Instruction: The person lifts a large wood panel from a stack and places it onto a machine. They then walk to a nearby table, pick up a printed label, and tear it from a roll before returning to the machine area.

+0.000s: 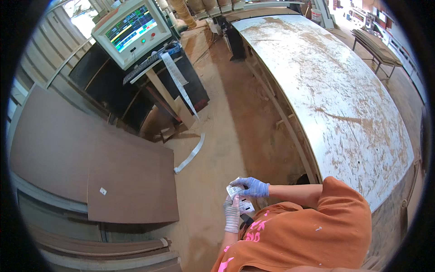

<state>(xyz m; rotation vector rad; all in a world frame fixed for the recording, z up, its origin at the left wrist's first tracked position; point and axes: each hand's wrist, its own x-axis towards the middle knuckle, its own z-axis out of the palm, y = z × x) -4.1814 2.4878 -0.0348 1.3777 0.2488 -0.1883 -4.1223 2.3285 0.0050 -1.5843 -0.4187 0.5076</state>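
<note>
In front of my body I hold small white printed labels (233,191) between both gloved hands. My right hand (254,187), in a blue-purple knit glove, comes in from the right and pinches the upper label near its edge. My left hand (231,214), in a grey striped glove, reaches up from below with its fingers closed at the lower side of that label. Another label piece (246,207) hangs just right of the left hand. Whether the pieces are joined in one strip I cannot tell.
To the left lie brown boards (131,181) with a small white label (103,191). A control screen (132,31) stands beyond, a paper strip (174,72) trailing off its stand. Another strip (192,156) lies on the dusty floor. The long white worktable (326,95) carries sawdust.
</note>
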